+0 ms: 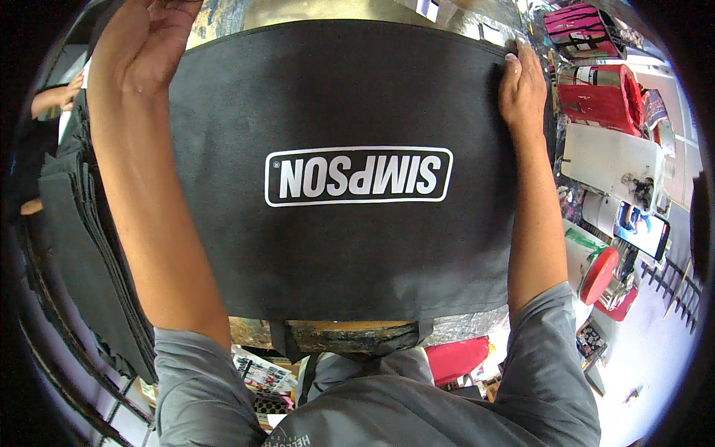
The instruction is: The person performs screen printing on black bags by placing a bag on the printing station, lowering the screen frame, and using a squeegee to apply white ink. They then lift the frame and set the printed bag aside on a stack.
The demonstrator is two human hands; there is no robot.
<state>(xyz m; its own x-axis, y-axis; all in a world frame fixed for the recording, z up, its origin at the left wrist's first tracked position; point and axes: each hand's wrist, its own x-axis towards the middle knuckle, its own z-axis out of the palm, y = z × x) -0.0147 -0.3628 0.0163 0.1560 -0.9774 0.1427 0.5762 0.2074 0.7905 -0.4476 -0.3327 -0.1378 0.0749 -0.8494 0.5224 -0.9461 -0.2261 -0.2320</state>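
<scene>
A black fabric bag (357, 253) lies flat in front of me, a white framed logo on its middle upside down to my view. Two black straps hang from its near edge. My right hand (523, 89) rests along the bag's far right corner, fingers stretched forward and whitish smears on the tips. At the far left, my left hand (153, 48) is raised past the bag's corner with its palm side showing. Its fingers run out at the top of the picture, so I cannot tell what they touch.
A stack of black fabric pieces (89, 246) hangs at the left, near another person's hand (71, 91). Along the right stand a pink-and-black can (581, 31), a red-smeared can (596, 97), a white container (607, 160), a phone (642, 229) with its screen lit and a red lid (599, 276).
</scene>
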